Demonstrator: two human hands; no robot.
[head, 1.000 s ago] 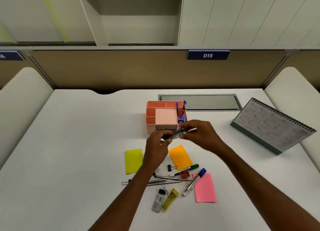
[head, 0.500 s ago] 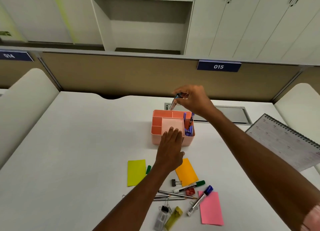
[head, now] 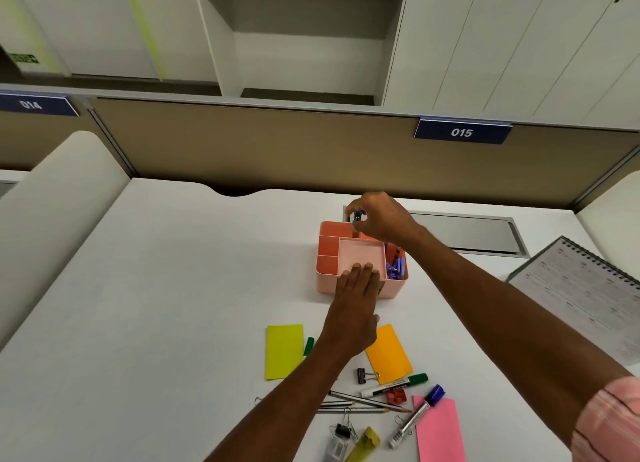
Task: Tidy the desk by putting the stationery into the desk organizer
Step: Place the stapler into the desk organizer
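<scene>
Head view records the right hand pinching a blue-capped pen upright at the desk organizer's rear compartment, the left hand flat-fingered on its front rim; insertion is judged under way, next requiring straight lowering and release.

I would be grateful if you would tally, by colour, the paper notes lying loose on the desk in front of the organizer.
Yellow-green note: 1
Orange note: 1
Pink note: 1
Total: 3
</scene>
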